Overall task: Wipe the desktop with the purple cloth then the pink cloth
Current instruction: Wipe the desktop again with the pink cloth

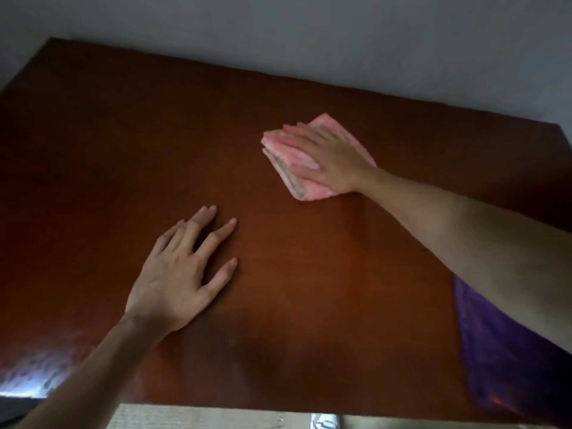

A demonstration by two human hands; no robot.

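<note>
A folded pink cloth (291, 161) lies on the dark red-brown desktop (123, 144), right of the middle. My right hand (328, 156) presses flat on top of it, fingers pointing left and away, covering its right half. My left hand (182, 274) rests palm down on the bare wood nearer to me, fingers spread, holding nothing. A purple cloth (507, 360) lies spread at the desk's near right corner, partly hidden under my right forearm.
A pale grey wall (309, 35) runs along the desk's far edge. Below the near edge shows a strip of cardboard (201, 418). A bright glare patch (31, 379) sits at the desk's near left corner.
</note>
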